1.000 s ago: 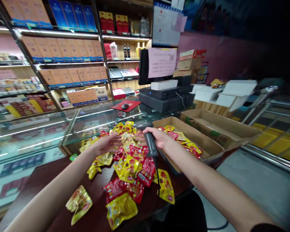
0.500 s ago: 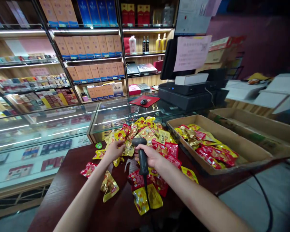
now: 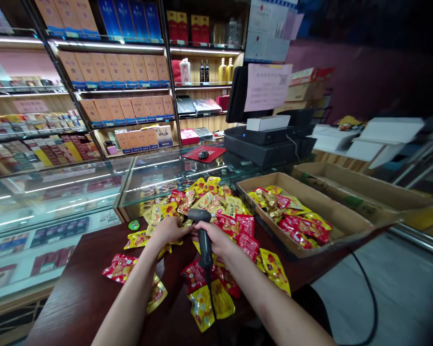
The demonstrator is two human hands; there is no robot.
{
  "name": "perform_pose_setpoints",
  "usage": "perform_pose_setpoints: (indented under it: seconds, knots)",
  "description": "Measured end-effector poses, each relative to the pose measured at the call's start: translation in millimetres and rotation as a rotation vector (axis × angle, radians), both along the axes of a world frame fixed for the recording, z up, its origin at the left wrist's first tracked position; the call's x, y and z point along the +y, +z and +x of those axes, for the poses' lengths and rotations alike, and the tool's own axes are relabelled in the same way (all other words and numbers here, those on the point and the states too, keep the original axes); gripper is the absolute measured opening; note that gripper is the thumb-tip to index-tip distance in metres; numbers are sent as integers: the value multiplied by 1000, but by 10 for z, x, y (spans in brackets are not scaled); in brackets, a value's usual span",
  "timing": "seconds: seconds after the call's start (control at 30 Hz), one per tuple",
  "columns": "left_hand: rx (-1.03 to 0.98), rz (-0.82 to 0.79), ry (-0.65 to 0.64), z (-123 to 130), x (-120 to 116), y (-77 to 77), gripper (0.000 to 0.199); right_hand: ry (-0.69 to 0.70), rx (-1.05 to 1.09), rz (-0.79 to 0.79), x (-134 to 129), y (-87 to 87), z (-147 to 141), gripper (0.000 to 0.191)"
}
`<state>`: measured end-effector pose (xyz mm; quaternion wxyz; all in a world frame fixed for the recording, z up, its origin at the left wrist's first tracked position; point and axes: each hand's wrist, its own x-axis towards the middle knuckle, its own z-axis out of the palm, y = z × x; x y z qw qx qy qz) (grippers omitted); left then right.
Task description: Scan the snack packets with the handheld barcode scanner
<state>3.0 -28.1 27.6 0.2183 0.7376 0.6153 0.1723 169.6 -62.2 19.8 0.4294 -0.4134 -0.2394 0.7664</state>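
A dark handheld barcode scanner (image 3: pixel 205 247) is gripped in my right hand (image 3: pixel 216 238), its head tilted toward the far left and its cable running down toward me. My left hand (image 3: pixel 169 229) is beside it among the snack packets (image 3: pixel 202 202), fingers curled inward toward the scanner. Whatever those fingers pinch is hidden. Under the scanner lie a red packet (image 3: pixel 194 276) and a yellow packet (image 3: pixel 202 307). Left of my left forearm is another red packet (image 3: pixel 119 268), and a gold packet (image 3: pixel 158 293) is partly covered by that forearm.
An open cardboard box (image 3: pixel 346 230) with several packets stands on the right, with a second box (image 3: pixel 364 192) behind it. A glass display counter (image 3: pixel 94 182) borders the dark red table (image 3: pixel 72 278). Farther back are a monitor (image 3: pixel 238 96) and a mouse (image 3: pixel 203 154).
My left hand has moved closer to the scanner and my right hand, with its fingers drawn in. The view has shifted slightly to the right. My right hand still holds the scanner.
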Motion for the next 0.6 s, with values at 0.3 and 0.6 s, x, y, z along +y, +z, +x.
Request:
perform_pose_setpoints:
  seconds: [0.3, 0.6]
  knots:
    - [-442, -498, -232, -317, 29, 217, 25, -93, -134, 184, 1, 14, 82, 14]
    - [-833, -479, -197, -92, 70, 54, 39, -71, -203, 275, -16, 142, 216, 28]
